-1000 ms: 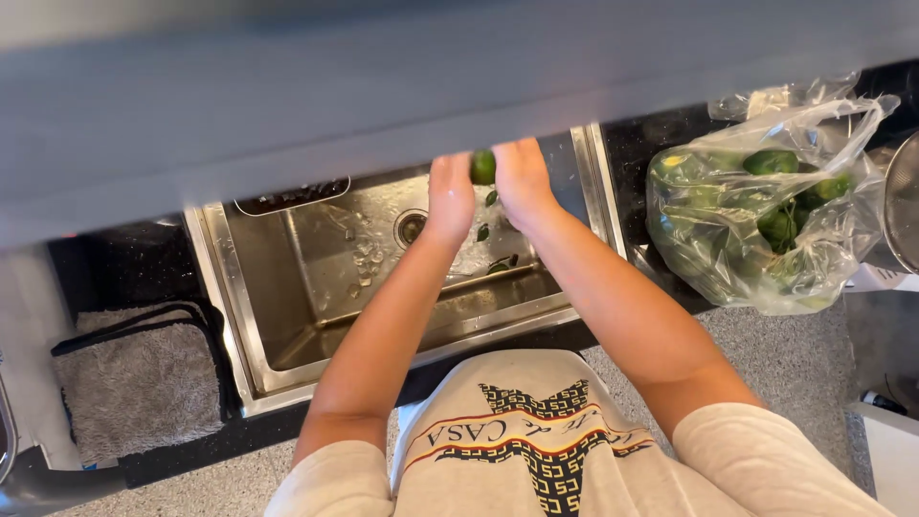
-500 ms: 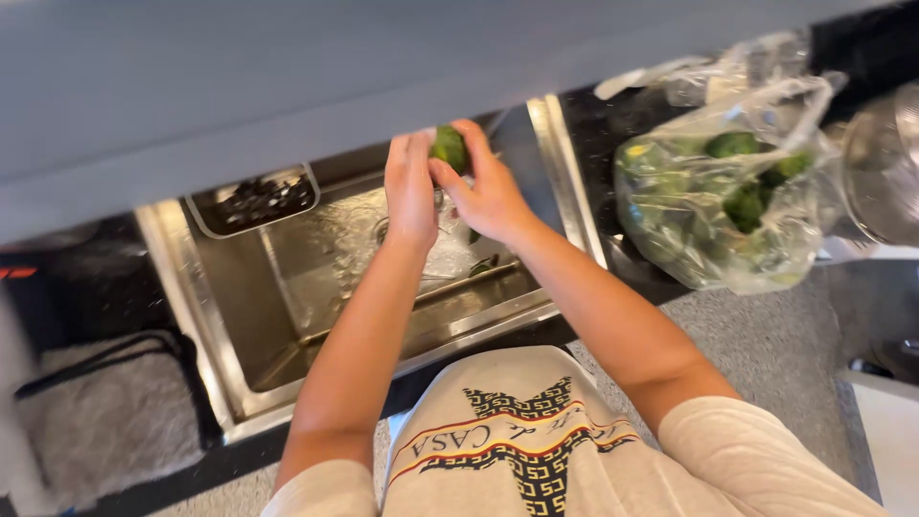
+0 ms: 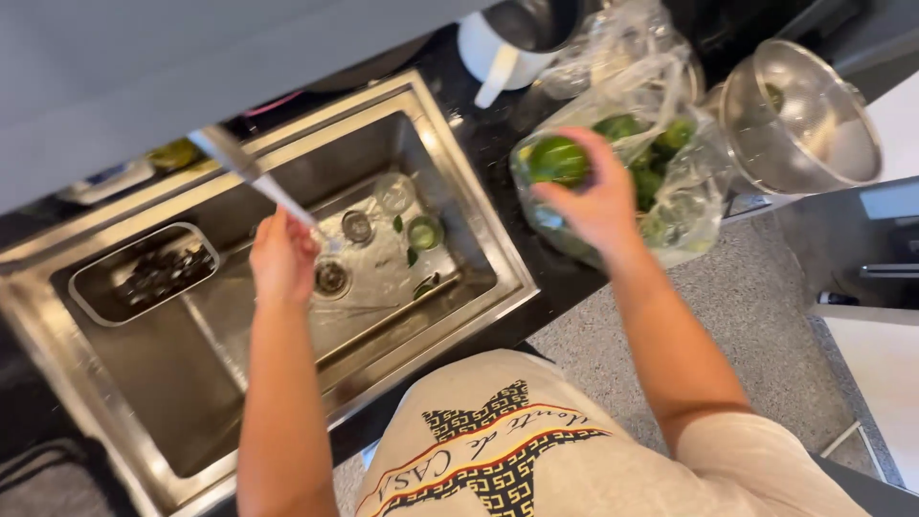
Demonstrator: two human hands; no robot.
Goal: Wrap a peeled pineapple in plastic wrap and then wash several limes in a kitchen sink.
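Right hand (image 3: 595,196) is out over the black counter, fingers wrapped around a round green lime (image 3: 557,159), carried just above the clear plastic bag (image 3: 670,206) of more green fruit. The lime looks near spherical, so no long axis or pointing end can be told. Left hand (image 3: 282,257) sits over the steel sink (image 3: 450,182), fingers curled loosely, right at the slim faucet spout (image 3: 251,174) that slants down toward it; whether it grips anything cannot be told. Leaf scraps lie near the drain (image 3: 331,277). A metal colander (image 3: 799,120) stands beyond the bag.
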